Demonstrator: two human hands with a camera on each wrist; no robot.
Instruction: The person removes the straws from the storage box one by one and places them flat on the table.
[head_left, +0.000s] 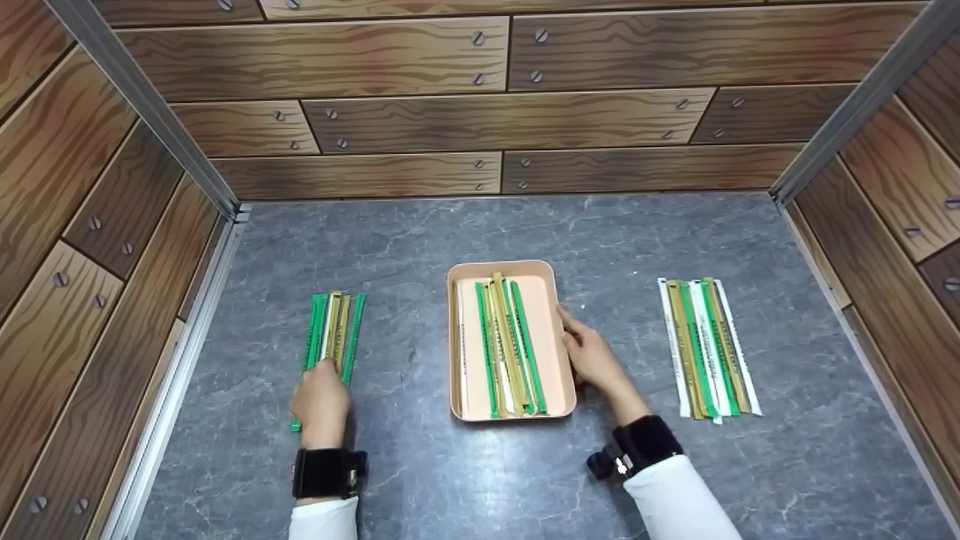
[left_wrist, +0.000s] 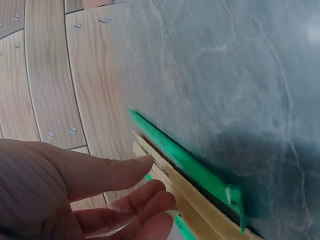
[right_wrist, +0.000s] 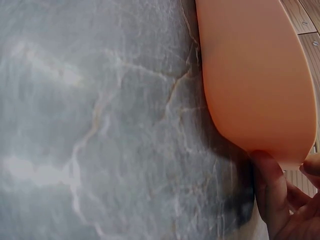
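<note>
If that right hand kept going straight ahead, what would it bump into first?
The peach tray: the right hand is touching its side wall, so there seems to be no gap.

We see long slim green and gold packets (head_left: 342, 326) at left, a peach rounded rectangular tray (head_left: 547, 330), white-veined grey tabletop (head_left: 450, 480), brown wood-grain-patterned far wall (head_left: 405, 56).

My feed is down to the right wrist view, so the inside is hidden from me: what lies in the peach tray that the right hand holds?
Observer: Green, gold and white stick packets lie lengthwise in the peach tray.
Operator: What is happening left of it?
Observer: The left hand is at a second bunch of packets there.
Operator: And on the far right?
Observer: A third bunch lies there, with no hand on it.
</note>
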